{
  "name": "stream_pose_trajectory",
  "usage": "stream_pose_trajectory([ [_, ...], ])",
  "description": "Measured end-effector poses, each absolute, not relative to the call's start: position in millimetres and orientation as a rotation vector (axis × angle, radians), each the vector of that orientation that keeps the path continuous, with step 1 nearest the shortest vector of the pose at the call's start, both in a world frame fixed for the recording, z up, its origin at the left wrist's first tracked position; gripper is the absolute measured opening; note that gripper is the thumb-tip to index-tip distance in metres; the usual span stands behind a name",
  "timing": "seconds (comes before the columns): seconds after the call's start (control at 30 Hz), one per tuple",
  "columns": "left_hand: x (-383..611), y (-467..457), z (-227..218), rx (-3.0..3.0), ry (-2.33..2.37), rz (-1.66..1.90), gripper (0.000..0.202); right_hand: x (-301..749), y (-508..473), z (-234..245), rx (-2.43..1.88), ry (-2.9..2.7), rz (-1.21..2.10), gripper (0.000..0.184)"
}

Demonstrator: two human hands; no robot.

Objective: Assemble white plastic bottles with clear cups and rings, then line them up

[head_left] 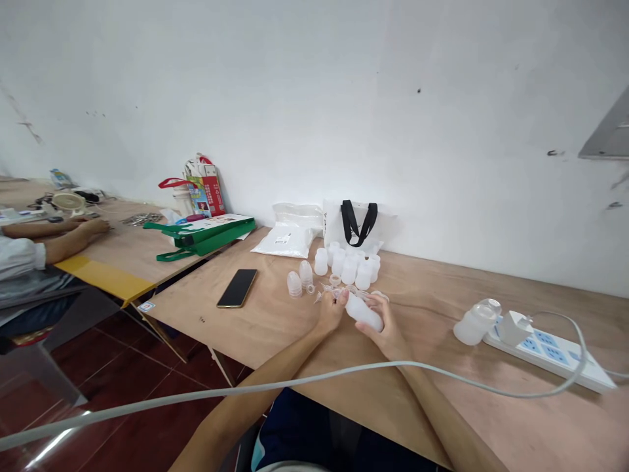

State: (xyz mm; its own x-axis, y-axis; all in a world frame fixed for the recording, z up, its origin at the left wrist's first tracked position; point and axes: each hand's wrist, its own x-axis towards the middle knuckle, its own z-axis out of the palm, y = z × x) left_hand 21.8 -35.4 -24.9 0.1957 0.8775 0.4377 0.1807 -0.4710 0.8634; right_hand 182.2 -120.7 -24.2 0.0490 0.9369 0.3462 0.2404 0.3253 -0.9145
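A milky white baby bottle (364, 313) lies tilted in my right hand (388, 326), its neck end pointing up and left. My right fingers wrap round its body. At the neck end, my left hand (331, 311) is closed, thumb up; what its fingers pinch is too small to make out. Just beyond my hands lie small clear plastic parts (324, 288) and a ring (335, 280). Behind them several milky bottles (349, 269) stand in a group. Left of these are two clear domed caps (294, 284).
A phone (238, 288) lies left; a white packet (285, 240) and a bag with black handles (334, 223) stand by the wall. Right are a capped bottle (469, 328) and power strip (550, 351). A cable (295, 377) crosses in front. Another person's hands (88, 233) rest far left.
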Motion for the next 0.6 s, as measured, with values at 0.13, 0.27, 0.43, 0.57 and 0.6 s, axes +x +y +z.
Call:
stream_pose_trajectory([
  [0.13,20.6,-38.7,-23.6,1.871,1.009,1.296,0.059,175.2,-120.5,-26.8,-1.031,-1.225,1.458,0.075],
  [0.27,22.7,-39.9,-19.3,1.887,1.055,1.276,0.055,175.0,-121.3,-28.7,-0.989,-1.148,1.445,0.079],
  [0.43,20.5,-40.5,-10.8,1.883,0.995,1.262,0.042,185.7,-115.6,-27.0,-1.173,-1.114,1.005,0.070],
  [0.57,17.8,-43.9,-13.1,1.937,0.963,1.146,0.043,201.1,-109.5,-30.4,-1.362,-0.998,0.671,0.066],
  [0.6,17.5,-44.7,-14.7,1.950,0.971,1.126,0.044,205.4,-108.1,-31.8,-1.366,-0.972,0.608,0.066],
])
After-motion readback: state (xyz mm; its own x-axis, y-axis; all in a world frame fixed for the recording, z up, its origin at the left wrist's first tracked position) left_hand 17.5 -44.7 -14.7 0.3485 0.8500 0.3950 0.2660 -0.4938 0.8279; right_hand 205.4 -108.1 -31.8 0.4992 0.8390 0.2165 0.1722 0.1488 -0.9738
